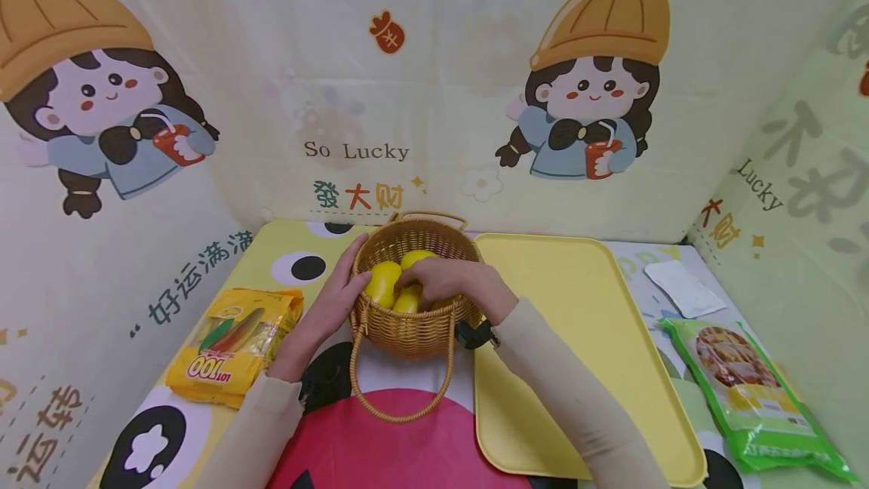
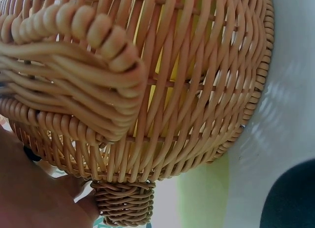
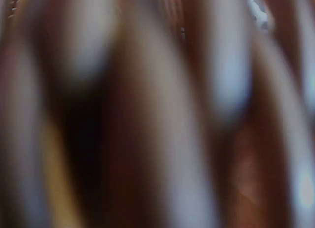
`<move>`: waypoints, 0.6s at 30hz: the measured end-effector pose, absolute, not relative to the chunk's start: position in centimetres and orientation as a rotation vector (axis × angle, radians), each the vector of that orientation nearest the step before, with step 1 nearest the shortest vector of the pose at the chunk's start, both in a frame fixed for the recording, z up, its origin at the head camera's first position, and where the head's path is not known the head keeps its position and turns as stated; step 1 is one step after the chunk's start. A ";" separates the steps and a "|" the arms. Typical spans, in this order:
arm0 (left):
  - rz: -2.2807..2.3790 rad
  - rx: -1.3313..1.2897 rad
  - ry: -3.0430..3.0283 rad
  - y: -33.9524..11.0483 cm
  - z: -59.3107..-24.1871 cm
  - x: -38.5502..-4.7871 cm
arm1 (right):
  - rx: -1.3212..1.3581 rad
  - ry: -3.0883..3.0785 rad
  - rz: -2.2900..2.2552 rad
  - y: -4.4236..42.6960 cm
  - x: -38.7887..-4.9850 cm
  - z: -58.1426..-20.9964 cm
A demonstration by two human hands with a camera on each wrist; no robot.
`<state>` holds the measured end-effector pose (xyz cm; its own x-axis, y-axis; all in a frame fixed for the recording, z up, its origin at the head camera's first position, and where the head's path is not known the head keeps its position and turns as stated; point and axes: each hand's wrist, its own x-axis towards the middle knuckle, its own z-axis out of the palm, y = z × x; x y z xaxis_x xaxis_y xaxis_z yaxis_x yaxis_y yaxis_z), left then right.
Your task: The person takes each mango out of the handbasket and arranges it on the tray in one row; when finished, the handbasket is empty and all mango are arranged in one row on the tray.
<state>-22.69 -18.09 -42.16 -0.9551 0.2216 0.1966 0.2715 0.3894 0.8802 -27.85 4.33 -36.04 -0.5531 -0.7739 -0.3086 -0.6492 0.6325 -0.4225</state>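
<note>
A round woven wicker basket [image 1: 407, 334] stands mid-table with several smooth yellow fruits, lemon-like [image 1: 384, 283], inside. My left hand [image 1: 333, 300] grips its left rim, thumb over the edge and fingers along the outer wall. In the left wrist view the weave fills most of the picture, with part of that hand [image 2: 44, 188] at lower left. From the right, my right hand [image 1: 441, 281] reaches into the basket with bent fingers among the fruits. Its fingertips are hidden, so whether it holds one is unclear. Blurred close wicker strands [image 3: 162, 114] cover the right wrist view.
One basket handle [image 1: 407, 419] hangs toward me; the other leans at the back. A yellow tray [image 1: 557, 368] lies right of the basket. Beyond it are a green food packet [image 1: 753, 391] and a white sachet [image 1: 684, 289]. A yellow snack bag [image 1: 234, 345] lies by my left forearm.
</note>
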 end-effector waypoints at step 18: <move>-1.648 -0.468 -2.562 -18.0 -42.2 -22.7 | -1.147 2.384 -0.310 4.0 -28.0 -36.6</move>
